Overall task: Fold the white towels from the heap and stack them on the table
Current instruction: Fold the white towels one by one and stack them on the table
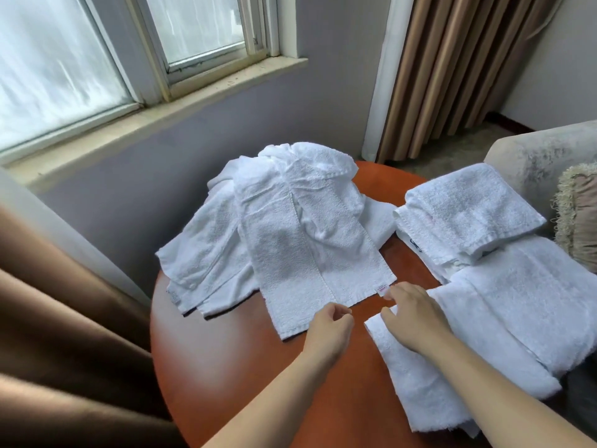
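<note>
A heap of white towels (290,176) lies at the far side of a round reddish-brown table (226,367). One long towel (307,260), folded into a strip, runs from the heap toward me, a small red label at its near right corner. My left hand (329,328) hovers at the strip's near edge, fingers loosely curled and holding nothing. My right hand (413,315) rests palm down beside the label corner, on the edge of a large folded towel (484,324). A stack of folded towels (468,211) sits at the right.
A grey wall and a window sill (161,101) stand behind the table. Brown curtains hang at the left (64,318) and at the back right (452,76). A beige armchair (542,156) with a fringed cushion (578,218) touches the table's right side.
</note>
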`<state>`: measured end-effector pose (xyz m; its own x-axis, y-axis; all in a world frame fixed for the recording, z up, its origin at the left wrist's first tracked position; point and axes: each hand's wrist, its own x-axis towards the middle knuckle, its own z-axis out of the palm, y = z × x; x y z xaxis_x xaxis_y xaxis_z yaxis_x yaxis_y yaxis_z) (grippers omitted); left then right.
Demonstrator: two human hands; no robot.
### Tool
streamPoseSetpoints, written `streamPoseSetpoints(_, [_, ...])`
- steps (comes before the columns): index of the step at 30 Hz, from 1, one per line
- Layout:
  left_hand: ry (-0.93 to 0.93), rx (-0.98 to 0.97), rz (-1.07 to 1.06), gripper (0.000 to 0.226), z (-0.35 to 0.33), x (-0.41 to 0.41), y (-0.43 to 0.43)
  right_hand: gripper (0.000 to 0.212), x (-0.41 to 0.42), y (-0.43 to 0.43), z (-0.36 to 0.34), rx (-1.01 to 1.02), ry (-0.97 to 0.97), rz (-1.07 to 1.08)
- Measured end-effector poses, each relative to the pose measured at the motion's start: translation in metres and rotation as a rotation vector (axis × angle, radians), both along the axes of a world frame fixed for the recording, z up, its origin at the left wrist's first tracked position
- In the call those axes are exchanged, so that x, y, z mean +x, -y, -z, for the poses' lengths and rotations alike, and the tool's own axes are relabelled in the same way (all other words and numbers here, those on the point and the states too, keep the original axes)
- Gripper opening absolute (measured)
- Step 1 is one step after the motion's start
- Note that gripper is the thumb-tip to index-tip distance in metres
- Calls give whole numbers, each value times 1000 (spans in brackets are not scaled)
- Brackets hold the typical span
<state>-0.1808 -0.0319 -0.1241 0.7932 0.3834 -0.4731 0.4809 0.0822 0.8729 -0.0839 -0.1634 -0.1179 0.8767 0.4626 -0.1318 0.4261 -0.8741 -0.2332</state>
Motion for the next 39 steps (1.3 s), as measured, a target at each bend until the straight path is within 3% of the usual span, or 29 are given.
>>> streamPoseSetpoints(11, [-164, 205, -188, 13, 40, 12, -109, 38, 38, -57, 40, 27, -291, 154])
streamPoseSetpoints(16, [-232, 218, -307, 53, 59, 25, -119, 65, 70, -61, 54, 190, -336, 363])
streamPoseSetpoints(19, [-244, 122, -421, 54, 60, 33, -121, 69, 88, -62, 63, 302, -415, 457])
streamPoseSetpoints(21, [-260, 21, -451, 49, 62, 37, -120, 66, 97, -64, 67, 344, -460, 517])
streamPoseSetpoints(24, [-260, -6, -426, 53, 75, 38, -116, 57, 107, -66, 66, 182, -370, 512])
streamPoseSetpoints(26, [-259, 23, -421, 35, 77, 36, -111, 48, 116, -64, 65, 108, -312, 493])
streamPoseSetpoints(29, [-248, 23, -502, 20, 75, 33, -109, 54, 126, -57, 71, 109, -376, 447])
streamPoseSetpoints(35, [-259, 14, -470, 41, 78, 25, -99, 11, 121, -63, 73, 346, -587, 409])
streamPoseSetpoints(39, [-226, 2, -499, 40, 88, 12, -98, 15, 106, -69, 69, 357, -658, 423])
